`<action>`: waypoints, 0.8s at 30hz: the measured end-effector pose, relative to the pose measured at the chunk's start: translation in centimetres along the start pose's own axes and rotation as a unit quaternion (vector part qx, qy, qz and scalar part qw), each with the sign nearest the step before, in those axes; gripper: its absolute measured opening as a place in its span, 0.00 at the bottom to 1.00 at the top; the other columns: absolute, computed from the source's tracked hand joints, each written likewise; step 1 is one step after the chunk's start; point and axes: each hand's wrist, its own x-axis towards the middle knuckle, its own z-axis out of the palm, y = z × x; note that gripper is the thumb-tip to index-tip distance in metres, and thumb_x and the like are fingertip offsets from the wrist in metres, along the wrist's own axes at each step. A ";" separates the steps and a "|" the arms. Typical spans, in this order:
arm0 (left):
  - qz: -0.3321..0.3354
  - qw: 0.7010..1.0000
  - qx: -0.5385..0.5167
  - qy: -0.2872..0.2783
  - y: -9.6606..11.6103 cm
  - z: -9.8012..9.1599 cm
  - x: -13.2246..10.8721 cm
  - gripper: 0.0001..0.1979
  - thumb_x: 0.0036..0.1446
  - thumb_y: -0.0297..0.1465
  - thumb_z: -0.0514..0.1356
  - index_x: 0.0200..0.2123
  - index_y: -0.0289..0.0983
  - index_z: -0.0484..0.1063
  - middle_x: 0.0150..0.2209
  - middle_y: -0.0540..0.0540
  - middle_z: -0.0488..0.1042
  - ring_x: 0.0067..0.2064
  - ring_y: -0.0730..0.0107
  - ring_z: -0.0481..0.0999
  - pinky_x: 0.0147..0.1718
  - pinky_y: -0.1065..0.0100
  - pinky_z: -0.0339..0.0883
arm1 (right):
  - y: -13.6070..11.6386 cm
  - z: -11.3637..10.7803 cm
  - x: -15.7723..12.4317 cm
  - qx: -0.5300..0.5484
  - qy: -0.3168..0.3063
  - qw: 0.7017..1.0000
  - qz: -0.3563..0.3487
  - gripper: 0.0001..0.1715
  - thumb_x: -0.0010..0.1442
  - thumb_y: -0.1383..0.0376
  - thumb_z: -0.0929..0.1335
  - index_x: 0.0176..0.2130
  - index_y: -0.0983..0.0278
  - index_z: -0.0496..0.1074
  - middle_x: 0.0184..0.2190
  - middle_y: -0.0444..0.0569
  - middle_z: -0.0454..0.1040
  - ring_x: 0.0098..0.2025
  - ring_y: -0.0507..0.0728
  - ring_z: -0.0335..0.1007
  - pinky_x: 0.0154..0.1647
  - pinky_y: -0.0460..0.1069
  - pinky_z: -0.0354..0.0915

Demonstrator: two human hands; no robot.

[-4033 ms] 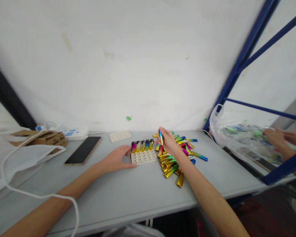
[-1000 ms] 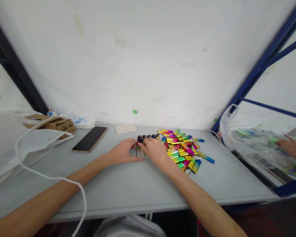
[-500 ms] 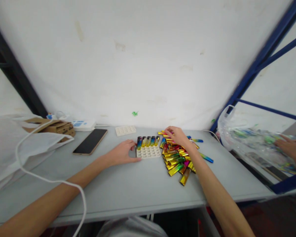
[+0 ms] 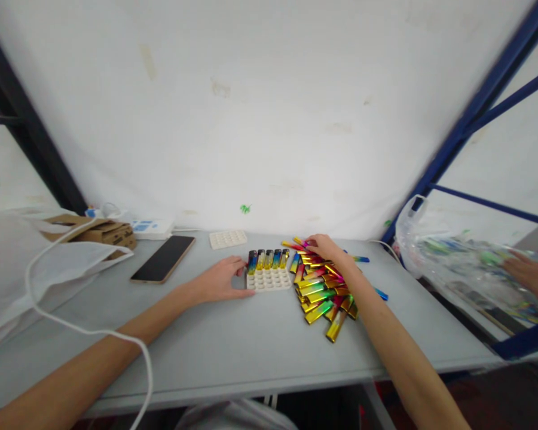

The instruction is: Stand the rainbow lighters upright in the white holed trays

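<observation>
A white grid tray (image 4: 269, 280) lies on the grey table (image 4: 233, 340), with a row of several iridescent lighters (image 4: 267, 258) standing along its back edge. My left hand (image 4: 218, 281) rests flat at the tray's left edge, fingers spread and touching it. To the right of the tray lies a loose pile of rainbow and gold lighters (image 4: 323, 291). My right hand (image 4: 325, 247) reaches over the back of the pile, its fingers curled and pinched on one lighter (image 4: 293, 244) at the top.
A dark phone (image 4: 163, 258), a second empty white tray (image 4: 228, 239), a power strip (image 4: 150, 226), a cardboard box (image 4: 96, 230) and a white bag (image 4: 18, 269) lie to the left. At right, another person's hand (image 4: 532, 278) is at a clear plastic bag (image 4: 452, 263) behind blue frame bars (image 4: 475, 95).
My right hand left the tray, where it was a second ago, and moved right to the back of the pile. My left hand stayed at the tray's edge.
</observation>
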 end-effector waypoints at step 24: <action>-0.005 1.000 0.017 -0.010 -0.1 0.0 -0.1 0.26 0.53 0.57 0.66 0.35 0.39 0.70 0.38 0.42 0.75 0.41 0.51 0.77 0.41 0.60 0.69 | -8.7 0.5 -4.1 0.670 0.127 0.731 0.006 0.28 0.56 0.43 0.76 0.45 0.59 0.73 0.31 0.44 0.78 0.30 0.52 0.72 0.37 0.49 0.71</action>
